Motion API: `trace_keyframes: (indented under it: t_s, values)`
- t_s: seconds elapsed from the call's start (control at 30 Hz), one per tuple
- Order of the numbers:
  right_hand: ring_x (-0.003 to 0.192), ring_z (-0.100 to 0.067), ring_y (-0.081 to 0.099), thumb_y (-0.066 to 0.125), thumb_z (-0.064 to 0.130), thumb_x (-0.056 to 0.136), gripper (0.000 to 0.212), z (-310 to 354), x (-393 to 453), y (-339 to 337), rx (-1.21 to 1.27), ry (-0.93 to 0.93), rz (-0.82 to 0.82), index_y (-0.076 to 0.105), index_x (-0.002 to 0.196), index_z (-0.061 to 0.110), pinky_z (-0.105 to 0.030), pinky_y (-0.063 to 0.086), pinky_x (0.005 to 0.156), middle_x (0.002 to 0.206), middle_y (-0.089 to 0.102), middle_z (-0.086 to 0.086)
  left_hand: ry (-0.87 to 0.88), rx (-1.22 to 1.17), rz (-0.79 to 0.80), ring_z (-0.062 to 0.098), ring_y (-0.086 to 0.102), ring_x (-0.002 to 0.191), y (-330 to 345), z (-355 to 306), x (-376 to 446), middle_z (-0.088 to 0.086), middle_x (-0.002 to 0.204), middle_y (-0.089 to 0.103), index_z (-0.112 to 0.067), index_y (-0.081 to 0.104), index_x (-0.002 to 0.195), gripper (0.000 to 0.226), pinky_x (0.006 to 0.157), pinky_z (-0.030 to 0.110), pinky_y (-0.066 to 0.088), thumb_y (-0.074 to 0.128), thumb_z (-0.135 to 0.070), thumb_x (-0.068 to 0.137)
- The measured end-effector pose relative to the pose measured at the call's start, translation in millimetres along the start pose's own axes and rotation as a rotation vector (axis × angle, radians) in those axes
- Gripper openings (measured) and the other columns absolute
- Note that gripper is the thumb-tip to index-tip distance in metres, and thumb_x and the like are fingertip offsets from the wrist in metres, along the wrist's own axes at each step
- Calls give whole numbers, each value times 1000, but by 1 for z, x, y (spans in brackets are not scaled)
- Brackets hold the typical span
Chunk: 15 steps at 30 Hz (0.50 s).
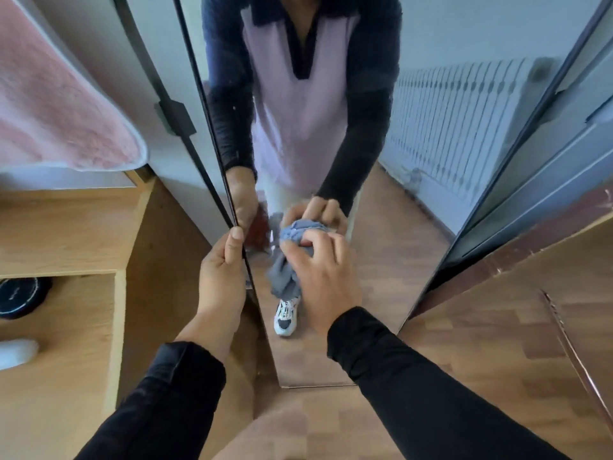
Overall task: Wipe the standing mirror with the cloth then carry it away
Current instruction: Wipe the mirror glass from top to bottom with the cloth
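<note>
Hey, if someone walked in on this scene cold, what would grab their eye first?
Probably the standing mirror filling the centre, showing the person's own reflection. Next, the right hand pressing a bunched blue-grey cloth against the lower glass, while the left hand grips the mirror's dark left edge. A pink towel hangs at upper left.

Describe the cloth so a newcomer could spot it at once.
Find the tall black-framed standing mirror on the wood floor. Low on its glass, the right hand presses a bunched cloth. It is the only grey-blue fabric; the nearby towel is pink.
</note>
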State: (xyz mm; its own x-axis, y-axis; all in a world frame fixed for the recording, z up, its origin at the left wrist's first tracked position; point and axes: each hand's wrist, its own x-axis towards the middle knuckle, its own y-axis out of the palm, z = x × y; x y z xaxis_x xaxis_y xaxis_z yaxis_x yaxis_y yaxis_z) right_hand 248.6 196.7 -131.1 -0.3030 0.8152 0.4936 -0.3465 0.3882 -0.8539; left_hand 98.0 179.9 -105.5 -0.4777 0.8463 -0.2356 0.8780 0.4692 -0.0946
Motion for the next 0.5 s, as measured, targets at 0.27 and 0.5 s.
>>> trace_keyframes:
  t_s: [0.27, 0.5]
  values:
    - [111, -30, 49, 48, 13, 91, 43, 4, -33, 25, 31, 1, -43, 56, 131, 26, -41, 45, 97, 126, 52, -7, 45, -75, -45, 11, 65, 115, 10, 60, 5, -6, 119, 72, -31, 70, 115, 41, 106, 43, 47, 49, -58, 94]
    - [116, -25, 47, 45, 19, 99, 38, -2, -43, 67, 26, -148, -178, 58, 132, 32, -49, 42, 101, 129, 52, -2, 220, -62, -94, 5, 69, 85, 16, 78, 13, -8, 91, 75, -20, 72, 101, 38, 78, 25, 54, 43, -45, 102]
